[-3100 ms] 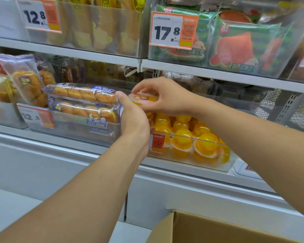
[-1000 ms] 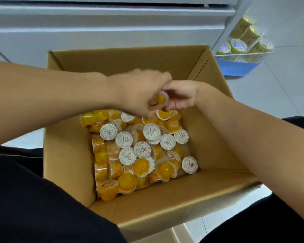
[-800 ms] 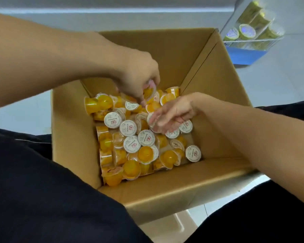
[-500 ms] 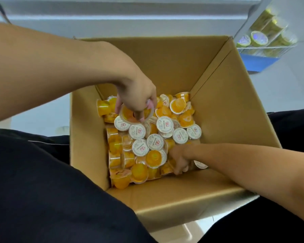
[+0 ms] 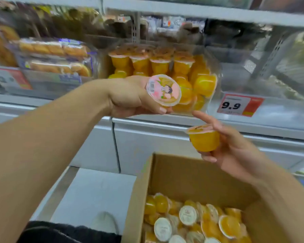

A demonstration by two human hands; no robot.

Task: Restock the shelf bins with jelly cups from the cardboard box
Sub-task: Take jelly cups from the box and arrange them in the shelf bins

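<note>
Before the shelf bin [image 5: 216, 67], both hands, left [image 5: 130, 97] and right [image 5: 233, 149], each grip a jelly cup [image 5: 163, 90].

Shop aisle, white shelving, pale floor.

Upper shelf [image 5: 200, 12] spans the top; lower shelf edge [image 5: 253, 127] carries a price tag [image 5: 239, 105] reading 9.9. Perforated upright [image 5: 136, 28] at the rear. Bread packs [image 5: 54, 57] sit left, blurred. White base panels [image 5: 147, 148] below. Floor [image 5: 95, 190] pale, evenly lit.
</note>
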